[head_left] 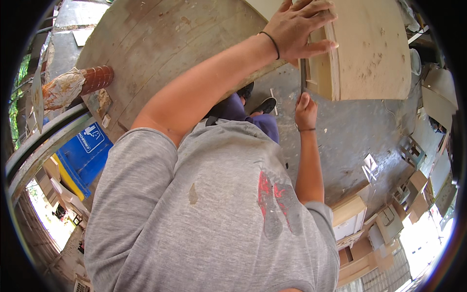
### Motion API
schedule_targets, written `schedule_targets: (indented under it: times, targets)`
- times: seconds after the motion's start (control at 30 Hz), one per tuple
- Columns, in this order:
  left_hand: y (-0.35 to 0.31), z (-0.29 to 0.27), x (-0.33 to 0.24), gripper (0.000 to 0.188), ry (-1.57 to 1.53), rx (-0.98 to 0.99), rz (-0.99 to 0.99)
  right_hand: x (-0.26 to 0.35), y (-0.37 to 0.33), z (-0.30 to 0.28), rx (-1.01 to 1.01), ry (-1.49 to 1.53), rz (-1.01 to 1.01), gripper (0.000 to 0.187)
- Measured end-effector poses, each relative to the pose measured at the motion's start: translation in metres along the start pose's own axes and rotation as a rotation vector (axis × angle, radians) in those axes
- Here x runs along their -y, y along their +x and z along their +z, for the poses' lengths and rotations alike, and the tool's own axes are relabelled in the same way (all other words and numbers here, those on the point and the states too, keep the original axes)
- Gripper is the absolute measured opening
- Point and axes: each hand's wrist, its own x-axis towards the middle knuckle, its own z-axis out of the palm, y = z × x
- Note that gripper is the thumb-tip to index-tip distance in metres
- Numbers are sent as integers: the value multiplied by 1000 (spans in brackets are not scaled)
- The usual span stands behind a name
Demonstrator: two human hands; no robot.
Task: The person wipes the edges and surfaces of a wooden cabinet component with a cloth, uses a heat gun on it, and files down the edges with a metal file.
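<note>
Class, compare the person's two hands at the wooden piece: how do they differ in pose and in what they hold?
The left hand lies flat, fingers spread, on top of the wooden piece; the right hand is closed in a fist round a thin dark tool. The left hand is higher in the picture; the right hand is below the piece's edge. Both wear a thin dark wristband.

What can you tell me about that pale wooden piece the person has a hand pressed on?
The wooden piece looks like pale, unfinished board with a curved outer face and a layered edge, faintly stained. It sits at the top of the view above the grey concrete floor. The left hand lies spread on its edge, while the right hand holds a thin dark tool against its underside.
</note>
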Motion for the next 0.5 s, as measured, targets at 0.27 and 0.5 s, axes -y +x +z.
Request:
schedule_targets:
  times: [0.27,0.5]
  targets:
    - [-2,1,2,67,-3,-22,8,-3,-16,-3,-8,12,29,59]
    - [-3,-1,2,68,24,-20,7,-5,-9,1,43,37,41,59]
